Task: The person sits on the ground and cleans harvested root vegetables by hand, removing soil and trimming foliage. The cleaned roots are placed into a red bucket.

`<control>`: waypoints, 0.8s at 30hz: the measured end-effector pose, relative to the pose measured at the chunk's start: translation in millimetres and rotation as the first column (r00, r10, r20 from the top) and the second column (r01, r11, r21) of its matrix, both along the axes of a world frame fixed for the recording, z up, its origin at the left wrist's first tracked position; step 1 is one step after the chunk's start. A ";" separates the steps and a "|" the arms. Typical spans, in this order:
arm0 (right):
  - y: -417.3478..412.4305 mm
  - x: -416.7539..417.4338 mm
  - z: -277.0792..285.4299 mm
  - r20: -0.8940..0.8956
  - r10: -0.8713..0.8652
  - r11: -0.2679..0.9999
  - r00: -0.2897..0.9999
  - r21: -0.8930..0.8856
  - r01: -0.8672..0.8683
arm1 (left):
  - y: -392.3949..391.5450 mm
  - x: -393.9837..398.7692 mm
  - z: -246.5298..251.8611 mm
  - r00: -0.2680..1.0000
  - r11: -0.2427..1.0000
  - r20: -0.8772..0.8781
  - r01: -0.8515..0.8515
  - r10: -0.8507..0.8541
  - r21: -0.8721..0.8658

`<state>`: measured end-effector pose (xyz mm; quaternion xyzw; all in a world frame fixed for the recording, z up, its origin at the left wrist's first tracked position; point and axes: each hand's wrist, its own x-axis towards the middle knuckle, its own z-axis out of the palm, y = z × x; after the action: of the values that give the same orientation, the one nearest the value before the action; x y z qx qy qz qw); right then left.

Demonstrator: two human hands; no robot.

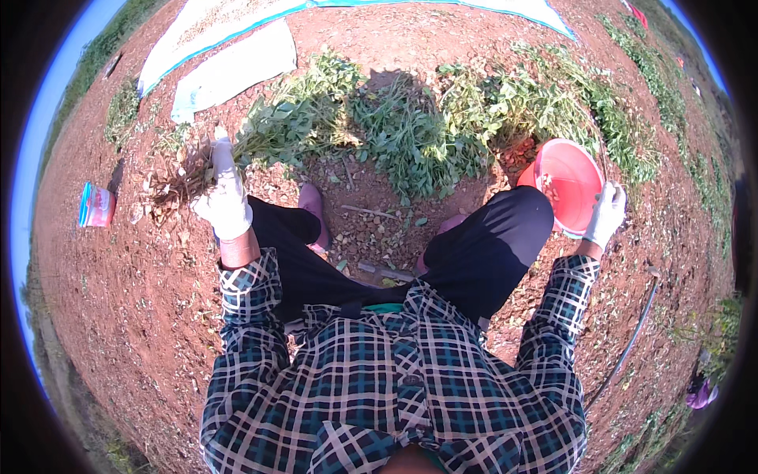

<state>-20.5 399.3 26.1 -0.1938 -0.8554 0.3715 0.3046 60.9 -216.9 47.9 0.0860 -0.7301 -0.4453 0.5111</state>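
Note:
My left hand (226, 198), in a white glove, is closed around the stems of a bunch of uprooted peanut plants. The bunch's brown roots and pods (177, 181) point left, and its green leaves spread to the right. My right hand (605, 210), also gloved, grips the right rim of a red plastic bucket (571, 183). The bucket tilts towards me beside my right knee, with a few pale pods inside against its left wall. Where the right fingers meet the rim, the grip is partly hidden.
A row of cut plants (408, 130) lies across the soil before my boots (312, 213). Farther off are a white sack (240, 68) and a blue-edged sheet (198, 35) bearing pods. A small tub (98, 205) stands left; a long-handled tool (630, 340) lies right.

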 end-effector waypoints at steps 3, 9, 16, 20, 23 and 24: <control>22.4 -9.8 -17.8 0.220 -0.088 0.984 0.971 0.171 0.051 | -57.4 40.1 25.6 0.972 0.946 0.019 -0.222 0.233 -0.237; -69.7 21.4 7.9 -0.029 0.418 0.904 0.908 -0.078 -0.419 | -122.8 116.6 16.6 0.619 0.464 0.226 -0.254 0.752 -0.849; -170.0 72.7 32.1 -0.081 0.625 0.689 0.777 -0.410 -0.598 | -57.1 141.7 -100.2 0.644 0.809 0.651 0.083 0.402 -0.582; -160.2 65.5 45.3 -0.050 0.436 0.835 0.899 -0.351 -0.424 | -44.9 135.7 -142.4 0.397 0.862 0.836 0.176 0.379 -0.475; -150.9 37.5 39.1 0.076 0.397 0.881 0.915 -0.310 -0.357 | -62.9 102.2 -161.8 0.350 0.894 0.881 0.198 0.319 -0.402; -152.3 26.6 33.5 0.132 0.370 0.902 0.920 -0.289 -0.321 | -73.4 85.3 -167.8 0.345 0.892 0.882 0.202 0.321 -0.404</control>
<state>6.2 247.0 59.6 -0.1105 -0.8437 0.5101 0.1253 146.3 -290.3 -119.9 0.2328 -0.9654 -0.1151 0.0220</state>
